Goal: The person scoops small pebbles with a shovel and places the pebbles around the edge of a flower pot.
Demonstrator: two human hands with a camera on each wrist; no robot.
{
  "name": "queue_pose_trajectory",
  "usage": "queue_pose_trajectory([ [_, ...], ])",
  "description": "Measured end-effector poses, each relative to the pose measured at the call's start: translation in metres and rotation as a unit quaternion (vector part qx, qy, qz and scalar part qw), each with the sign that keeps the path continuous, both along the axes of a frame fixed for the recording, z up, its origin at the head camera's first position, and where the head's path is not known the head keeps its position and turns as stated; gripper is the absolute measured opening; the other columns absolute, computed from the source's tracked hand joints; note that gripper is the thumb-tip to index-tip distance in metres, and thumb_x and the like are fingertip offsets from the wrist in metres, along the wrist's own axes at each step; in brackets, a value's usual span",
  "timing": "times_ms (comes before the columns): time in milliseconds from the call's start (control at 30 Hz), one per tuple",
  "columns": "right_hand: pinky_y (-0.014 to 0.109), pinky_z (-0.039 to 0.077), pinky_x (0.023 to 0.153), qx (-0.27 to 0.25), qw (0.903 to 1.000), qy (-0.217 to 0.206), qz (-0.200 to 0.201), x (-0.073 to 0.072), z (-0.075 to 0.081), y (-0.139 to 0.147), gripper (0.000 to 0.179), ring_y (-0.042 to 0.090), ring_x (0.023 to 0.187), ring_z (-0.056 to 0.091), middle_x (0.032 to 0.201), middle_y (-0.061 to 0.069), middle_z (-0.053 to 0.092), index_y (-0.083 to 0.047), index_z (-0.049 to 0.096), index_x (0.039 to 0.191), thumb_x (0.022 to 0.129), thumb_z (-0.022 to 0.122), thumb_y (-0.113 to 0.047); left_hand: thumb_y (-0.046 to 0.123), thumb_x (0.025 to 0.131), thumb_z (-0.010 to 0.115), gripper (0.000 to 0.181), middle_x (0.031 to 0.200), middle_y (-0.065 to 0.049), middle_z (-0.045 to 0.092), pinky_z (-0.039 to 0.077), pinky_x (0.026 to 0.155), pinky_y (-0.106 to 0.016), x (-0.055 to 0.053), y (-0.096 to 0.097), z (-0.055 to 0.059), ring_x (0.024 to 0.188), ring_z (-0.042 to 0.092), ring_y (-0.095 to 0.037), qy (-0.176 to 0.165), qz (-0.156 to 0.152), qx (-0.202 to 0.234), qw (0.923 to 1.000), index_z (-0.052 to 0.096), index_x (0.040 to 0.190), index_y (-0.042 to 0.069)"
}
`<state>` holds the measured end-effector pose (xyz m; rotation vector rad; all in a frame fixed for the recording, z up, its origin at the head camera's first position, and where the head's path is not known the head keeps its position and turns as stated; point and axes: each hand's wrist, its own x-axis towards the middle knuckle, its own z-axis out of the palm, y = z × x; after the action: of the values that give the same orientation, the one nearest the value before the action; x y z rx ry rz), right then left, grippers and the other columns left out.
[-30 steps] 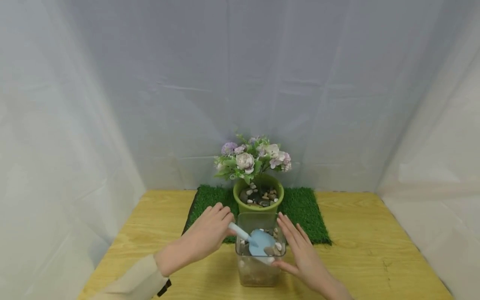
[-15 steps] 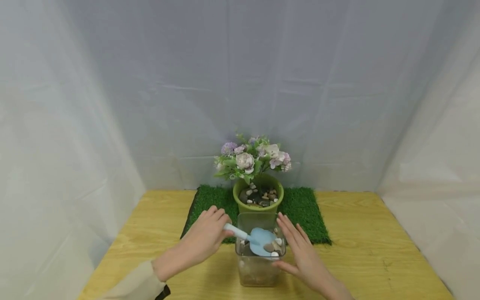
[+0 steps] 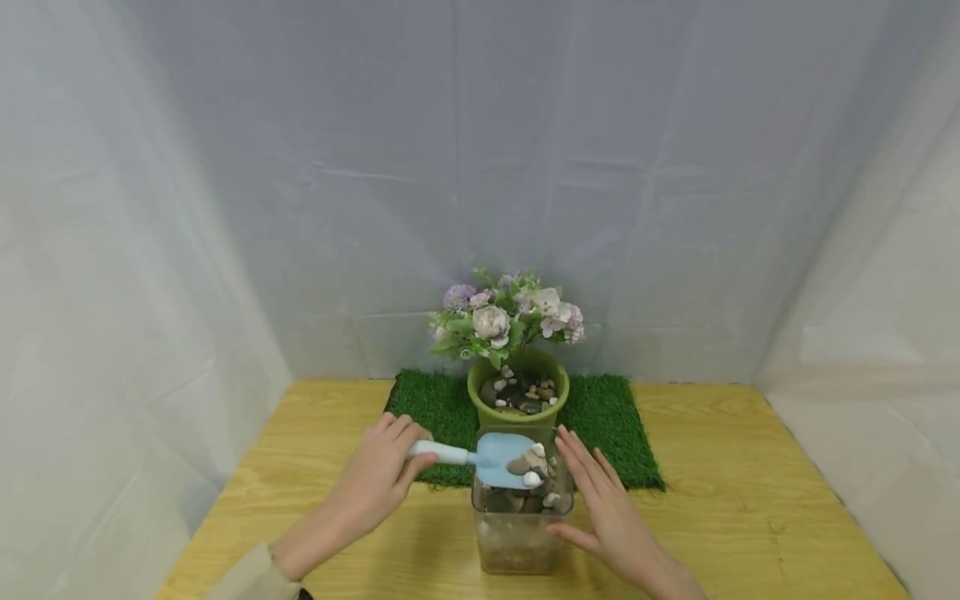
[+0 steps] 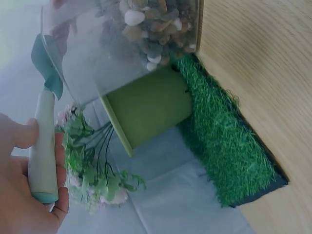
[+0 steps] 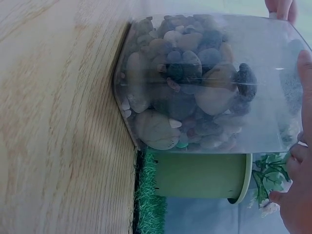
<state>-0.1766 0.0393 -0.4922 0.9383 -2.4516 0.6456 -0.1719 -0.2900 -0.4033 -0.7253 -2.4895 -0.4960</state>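
Observation:
My left hand [image 3: 373,473] grips the white handle of a small blue shovel [image 3: 491,458], its fingers curled round it in the left wrist view. Several pebbles [image 3: 531,461], grey, tan and white, lie on the shovel's blade, which is level with the rim of a clear plastic container [image 3: 517,537]. More stones [image 5: 185,87] fill the lower part of that container. On its right side my right hand [image 3: 611,521] rests against the wall and rim with fingers straight. Behind the container stands a green flowerpot [image 3: 558,392] with pale purple and white flowers [image 3: 491,323] and stones inside.
The flowerpot stands on a green artificial grass mat [image 3: 615,433] on a wooden table [image 3: 750,500]. A pale cloth backdrop [image 3: 480,167] hangs behind the table and along both sides.
The left hand has drawn left and lifted the shovel from among the stones to the container's rim, with pebbles on its blade. The right hand stays against the container.

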Motion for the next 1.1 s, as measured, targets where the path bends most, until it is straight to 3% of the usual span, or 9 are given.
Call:
queue_pose_trajectory([
  [167, 0.025, -0.006, 0.122, 0.003, 1.0000, 0.001, 0.001, 0.000, 0.000, 0.002, 0.105, 0.020, 0.154, 0.019, 0.167, 0.015, 0.019, -0.002, 0.020, 0.161, 0.084, 0.078, -0.046, 0.018, 0.091, 0.074, 0.012, 0.086, 0.003, 0.061, 0.044, 0.075, -0.032, -0.003, -0.008, 0.003, 0.079, 0.046, -0.010, 0.023, 0.003, 0.000, 0.9997, 0.069, 0.097, 0.008],
  [367, 0.025, -0.006, 0.122, 0.001, 1.0000, -0.003, 0.002, 0.000, 0.000, 0.003, 0.106, 0.021, 0.154, 0.019, 0.168, 0.014, 0.018, -0.005, 0.018, 0.162, 0.084, 0.079, -0.044, 0.016, 0.091, 0.074, 0.013, 0.087, -0.003, 0.064, 0.045, 0.077, -0.037, -0.014, -0.013, 0.011, 0.083, 0.053, -0.019, 0.024, 0.022, 0.000, 0.9995, 0.069, 0.096, 0.005],
  [633, 0.025, -0.006, 0.122, 0.004, 1.0000, 0.002, 0.003, 0.000, -0.001, 0.004, 0.106, 0.020, 0.154, 0.018, 0.168, 0.013, 0.016, -0.002, 0.020, 0.161, 0.084, 0.079, -0.044, 0.019, 0.095, 0.072, 0.018, 0.090, -0.008, 0.064, 0.042, 0.072, -0.038, -0.043, -0.006, 0.028, 0.082, 0.052, -0.025, 0.012, 0.082, -0.021, 0.9963, 0.069, 0.099, 0.002],
  [800, 0.027, -0.005, 0.122, 0.008, 1.0000, -0.003, 0.000, 0.000, -0.001, 0.002, 0.106, 0.021, 0.154, 0.018, 0.169, 0.013, 0.016, -0.004, 0.018, 0.162, 0.085, 0.077, -0.047, 0.026, 0.098, 0.069, 0.026, 0.092, -0.010, 0.062, 0.041, 0.074, -0.040, -0.067, 0.008, 0.029, 0.085, 0.051, -0.027, 0.011, 0.117, -0.069, 0.9907, 0.068, 0.101, 0.000],
  [900, 0.027, -0.005, 0.122, 0.007, 1.0000, -0.007, 0.001, 0.000, -0.001, 0.001, 0.106, 0.022, 0.154, 0.018, 0.168, 0.013, 0.016, -0.004, 0.018, 0.162, 0.085, 0.077, -0.047, 0.029, 0.098, 0.069, 0.029, 0.096, -0.011, 0.062, 0.041, 0.074, -0.040, -0.079, 0.018, 0.024, 0.090, 0.052, -0.029, 0.041, 0.119, -0.110, 0.9860, 0.068, 0.102, 0.000],
  [1000, 0.026, -0.005, 0.122, 0.006, 1.0000, -0.003, 0.002, -0.001, -0.001, 0.001, 0.105, 0.022, 0.154, 0.018, 0.168, 0.013, 0.016, -0.003, 0.019, 0.161, 0.085, 0.077, -0.047, 0.030, 0.098, 0.069, 0.030, 0.101, -0.013, 0.063, 0.041, 0.074, -0.040, -0.088, 0.026, 0.020, 0.093, 0.053, -0.030, 0.095, 0.106, -0.154, 0.9777, 0.067, 0.105, 0.001],
  [1100, 0.026, -0.005, 0.122, 0.007, 1.0000, 0.003, 0.002, -0.001, -0.001, 0.001, 0.104, 0.022, 0.154, 0.019, 0.169, 0.013, 0.016, -0.002, 0.020, 0.161, 0.085, 0.076, -0.047, 0.028, 0.098, 0.069, 0.028, 0.104, -0.014, 0.063, 0.042, 0.076, -0.041, -0.095, 0.032, 0.019, 0.096, 0.054, -0.030, 0.139, 0.085, -0.172, 0.9716, 0.067, 0.107, 0.002],
])
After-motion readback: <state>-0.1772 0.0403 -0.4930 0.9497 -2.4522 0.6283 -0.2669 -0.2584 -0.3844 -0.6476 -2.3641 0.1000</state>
